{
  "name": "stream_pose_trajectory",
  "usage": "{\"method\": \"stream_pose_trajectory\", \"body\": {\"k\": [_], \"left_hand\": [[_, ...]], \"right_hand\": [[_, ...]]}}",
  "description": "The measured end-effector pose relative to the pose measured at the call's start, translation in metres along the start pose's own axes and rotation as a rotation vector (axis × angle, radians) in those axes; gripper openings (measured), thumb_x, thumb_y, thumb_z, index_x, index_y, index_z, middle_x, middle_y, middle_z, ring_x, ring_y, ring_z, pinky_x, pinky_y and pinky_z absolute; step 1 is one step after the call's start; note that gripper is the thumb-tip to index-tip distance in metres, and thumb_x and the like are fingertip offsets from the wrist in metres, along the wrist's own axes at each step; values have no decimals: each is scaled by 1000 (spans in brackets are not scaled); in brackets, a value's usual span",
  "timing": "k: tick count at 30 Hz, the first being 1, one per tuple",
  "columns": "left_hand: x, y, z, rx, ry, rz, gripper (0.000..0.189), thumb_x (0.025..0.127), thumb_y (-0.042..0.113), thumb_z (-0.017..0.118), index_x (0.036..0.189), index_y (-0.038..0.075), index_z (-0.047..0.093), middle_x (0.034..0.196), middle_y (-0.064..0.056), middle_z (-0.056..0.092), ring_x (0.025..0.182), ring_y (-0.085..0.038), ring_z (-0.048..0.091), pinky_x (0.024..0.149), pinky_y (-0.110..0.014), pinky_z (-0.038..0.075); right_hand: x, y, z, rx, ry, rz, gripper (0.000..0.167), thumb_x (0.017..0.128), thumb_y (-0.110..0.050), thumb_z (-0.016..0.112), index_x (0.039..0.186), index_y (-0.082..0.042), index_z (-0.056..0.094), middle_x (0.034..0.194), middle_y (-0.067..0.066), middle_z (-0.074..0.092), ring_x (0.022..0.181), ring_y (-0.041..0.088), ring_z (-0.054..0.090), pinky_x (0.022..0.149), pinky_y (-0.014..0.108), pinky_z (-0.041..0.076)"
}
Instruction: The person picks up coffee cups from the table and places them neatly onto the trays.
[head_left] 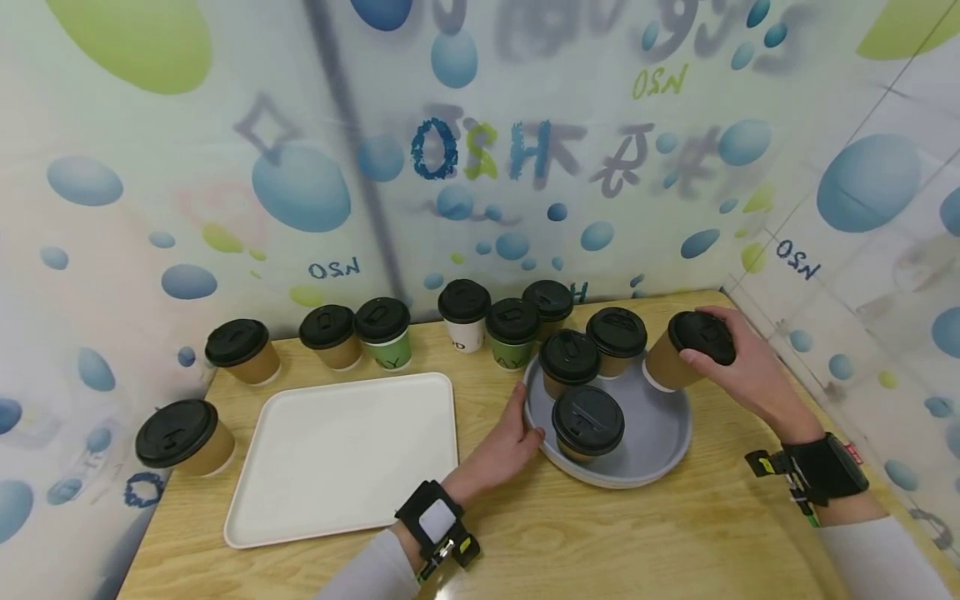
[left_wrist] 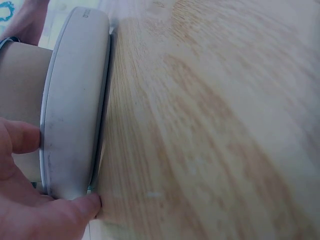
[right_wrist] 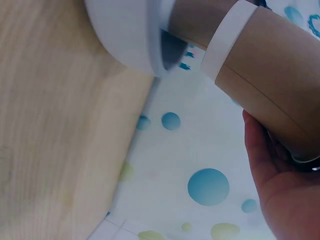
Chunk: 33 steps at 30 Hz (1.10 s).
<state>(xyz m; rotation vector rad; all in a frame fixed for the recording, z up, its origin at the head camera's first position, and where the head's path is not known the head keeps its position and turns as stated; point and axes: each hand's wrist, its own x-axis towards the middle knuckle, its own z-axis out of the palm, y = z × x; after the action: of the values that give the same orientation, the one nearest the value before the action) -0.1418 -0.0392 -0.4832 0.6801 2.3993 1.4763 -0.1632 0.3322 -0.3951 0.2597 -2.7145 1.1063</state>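
Note:
My right hand point(head_left: 738, 362) grips a brown paper cup point(head_left: 667, 363) by its black lid, tilted over the right side of a round grey tray point(head_left: 651, 442). In the right wrist view that cup point(right_wrist: 272, 75) is raised off the tray, its white base edge toward the tray's rim. My left hand point(head_left: 501, 446) holds the tray's left rim, thumb inside and fingers outside; in the left wrist view the hand point(left_wrist: 35, 195) pinches the rim point(left_wrist: 75, 105). Inside the tray stand three lidded brown cups: one at the front point(head_left: 588, 421), one behind it point(head_left: 570, 360) and one at the back point(head_left: 617, 340).
A white rectangular tray point(head_left: 345, 458) lies left of the round one. Along the back stand several lidded cups, among them a white cup point(head_left: 464, 315) and a green cup point(head_left: 384, 333). Brown cups point(head_left: 187, 437) stand at the left edge. Patterned sheets point(head_left: 480, 208) hang behind the table.

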Motion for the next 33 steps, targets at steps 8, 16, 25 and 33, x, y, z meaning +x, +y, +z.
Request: {"method": "stream_pose_trajectory", "body": {"k": [8, 16, 25, 33], "left_hand": [[-1, -1, 0, 8, 2, 2, 72, 104, 9, 46, 159, -13, 4, 166, -35, 4, 156, -36, 10, 125, -50, 18], [0, 0, 0, 15, 2, 1, 72, 104, 9, 45, 159, -13, 4, 166, -34, 4, 156, -36, 10, 125, -50, 18], [-1, 0, 1, 26, 1, 3, 72, 104, 9, 45, 159, -14, 4, 166, -36, 4, 156, -37, 10, 125, -50, 18], [0, -1, 1, 23, -6, -2, 72, 105, 10, 44, 159, -13, 3, 166, -34, 3, 156, -36, 9, 125, -50, 18]], "right_hand": [[-2, 3, 12, -57, -47, -27, 75, 93, -32, 76, 155, -11, 39, 143, 30, 51, 118, 51, 54, 88, 62, 43], [-2, 11, 23, -88, -83, -30, 77, 91, -35, 78, 152, -7, 40, 139, 29, 53, 115, 48, 56, 86, 60, 44], [-1, 14, 34, -96, -95, -37, 78, 91, -36, 78, 150, -2, 41, 136, 29, 54, 112, 45, 58, 86, 57, 46], [-2, 16, 38, -81, -106, -24, 79, 91, -38, 78, 151, -3, 41, 140, 27, 53, 117, 44, 56, 89, 57, 45]]}}
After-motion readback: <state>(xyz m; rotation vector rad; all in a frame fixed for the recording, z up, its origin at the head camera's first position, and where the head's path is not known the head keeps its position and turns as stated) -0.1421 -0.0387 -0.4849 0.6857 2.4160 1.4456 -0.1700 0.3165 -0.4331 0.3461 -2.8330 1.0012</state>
